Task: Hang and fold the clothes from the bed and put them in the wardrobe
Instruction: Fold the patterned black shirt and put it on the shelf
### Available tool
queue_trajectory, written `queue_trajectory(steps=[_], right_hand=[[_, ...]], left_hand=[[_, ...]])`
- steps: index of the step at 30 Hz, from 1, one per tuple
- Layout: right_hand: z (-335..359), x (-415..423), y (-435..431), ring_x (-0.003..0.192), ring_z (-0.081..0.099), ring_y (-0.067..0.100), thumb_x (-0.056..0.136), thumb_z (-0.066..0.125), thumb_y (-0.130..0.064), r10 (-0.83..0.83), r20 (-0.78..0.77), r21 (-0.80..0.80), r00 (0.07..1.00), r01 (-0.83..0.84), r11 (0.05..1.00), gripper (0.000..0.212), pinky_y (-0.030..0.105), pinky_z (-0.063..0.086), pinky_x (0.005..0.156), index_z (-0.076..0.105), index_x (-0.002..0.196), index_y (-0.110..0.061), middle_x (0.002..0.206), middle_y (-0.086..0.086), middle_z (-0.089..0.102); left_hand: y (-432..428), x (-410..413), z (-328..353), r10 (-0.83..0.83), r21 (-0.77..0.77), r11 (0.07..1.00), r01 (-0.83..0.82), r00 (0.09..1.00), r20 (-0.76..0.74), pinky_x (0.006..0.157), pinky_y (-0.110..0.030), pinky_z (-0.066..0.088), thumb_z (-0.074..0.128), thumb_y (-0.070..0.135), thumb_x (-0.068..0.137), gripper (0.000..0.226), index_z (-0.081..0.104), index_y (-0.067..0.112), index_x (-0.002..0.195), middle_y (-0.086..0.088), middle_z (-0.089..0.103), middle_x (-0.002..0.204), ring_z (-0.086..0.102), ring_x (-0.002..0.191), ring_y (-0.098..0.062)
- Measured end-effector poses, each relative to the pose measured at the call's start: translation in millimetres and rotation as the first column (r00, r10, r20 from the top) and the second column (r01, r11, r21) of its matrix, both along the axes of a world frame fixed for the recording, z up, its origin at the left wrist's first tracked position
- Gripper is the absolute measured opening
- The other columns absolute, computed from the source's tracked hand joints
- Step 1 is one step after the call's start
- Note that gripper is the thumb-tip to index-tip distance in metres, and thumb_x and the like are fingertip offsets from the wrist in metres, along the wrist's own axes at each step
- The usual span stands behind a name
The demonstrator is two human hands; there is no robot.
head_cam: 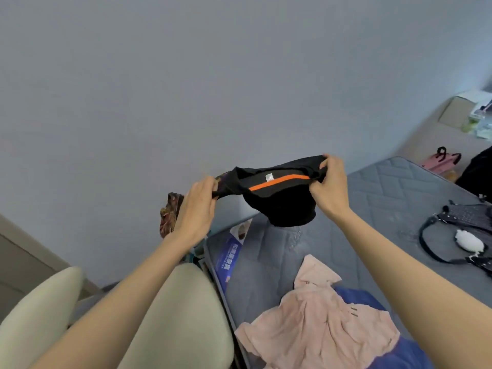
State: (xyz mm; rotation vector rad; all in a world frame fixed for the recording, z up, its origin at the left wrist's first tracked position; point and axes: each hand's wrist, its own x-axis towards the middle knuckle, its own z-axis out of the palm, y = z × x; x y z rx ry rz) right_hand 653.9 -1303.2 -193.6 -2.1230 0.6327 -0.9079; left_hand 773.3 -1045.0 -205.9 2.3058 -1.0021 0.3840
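Observation:
A black garment (282, 206) with an orange stripe inside its neckline is stretched in the air above the grey mattress (386, 198). My left hand (195, 209) pinches its left end, my right hand (328, 186) grips its right end. Its body hangs down between them in a bunch. On the mattress below lies a crumpled pink garment (319, 320), partly on top of a blue one (410, 352). A patterned dark cloth (169, 217) hangs behind my left wrist, partly hidden.
A black studded bag (466, 217) with a strap and a white fluffy item (470, 242) lie on the mattress at right. A pink bag (440, 158) stands on the floor beyond. My cream-clad legs (173, 315) are at lower left. A grey wall fills the background.

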Motion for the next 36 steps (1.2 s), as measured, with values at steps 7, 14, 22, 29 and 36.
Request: queue_trajectory(steps=[7,14,22,29,36], right_hand=[[-135,-146,-10,0.109,0.046,0.035,0.077,0.052,0.008,-0.010,-0.493,-0.116,0.870,-0.054,0.992,0.024,0.041,0.045,0.076,0.044,0.092,-0.010,0.142,0.008,0.037],[-251,-305,-14,0.102,0.046,0.036,0.083,0.048,0.003,-0.045,-0.780,-0.108,0.624,-0.063,0.992,0.018,0.040,0.043,0.072,0.049,0.101,0.000,0.129,0.012,0.047],[-310,-432,-15,0.127,0.042,0.035,0.088,0.046,-0.007,-0.196,-0.937,-0.219,0.290,-0.049,0.975,0.029,0.045,0.001,0.119,0.051,0.117,-0.007,0.127,0.010,0.051],[-335,-496,5,0.142,-0.014,0.048,0.088,0.046,-0.006,0.039,-0.983,0.051,0.181,0.065,0.997,0.042,0.055,-0.003,0.117,0.042,0.128,-0.018,0.160,0.009,0.005],[-319,-454,50,0.141,0.017,0.037,0.093,0.048,-0.014,0.121,-0.895,0.154,0.430,0.042,0.987,0.039,0.045,0.015,0.116,0.047,0.132,-0.018,0.149,0.003,0.036]], left_hand=[[-20,-138,-147,-0.068,0.369,0.913,0.172,0.958,-0.280,0.093,-0.036,0.034,0.050,0.011,0.095,0.046,0.040,0.024,0.138,-0.004,0.053,0.124,0.046,0.115,-0.025],[-33,-287,-260,-0.045,0.504,0.730,0.461,0.769,-0.638,0.099,-0.037,0.040,0.049,0.028,0.098,0.037,0.049,0.022,0.134,0.000,0.059,0.129,0.053,0.120,-0.020],[-57,-426,-325,-0.111,0.508,0.597,0.621,0.691,-0.715,0.096,-0.034,0.046,0.046,0.034,0.098,0.042,0.045,0.028,0.140,0.002,0.058,0.132,0.055,0.118,-0.020],[-46,-481,-348,-0.101,0.605,0.423,0.674,0.699,-0.708,0.101,-0.042,0.037,0.049,0.034,0.097,0.054,0.031,0.031,0.147,-0.002,0.047,0.135,0.047,0.123,-0.023],[-6,-426,-338,0.076,0.509,0.722,0.469,0.677,-0.732,0.089,-0.034,0.047,0.047,0.026,0.098,0.037,0.047,0.024,0.135,-0.001,0.051,0.127,0.053,0.112,-0.018]])
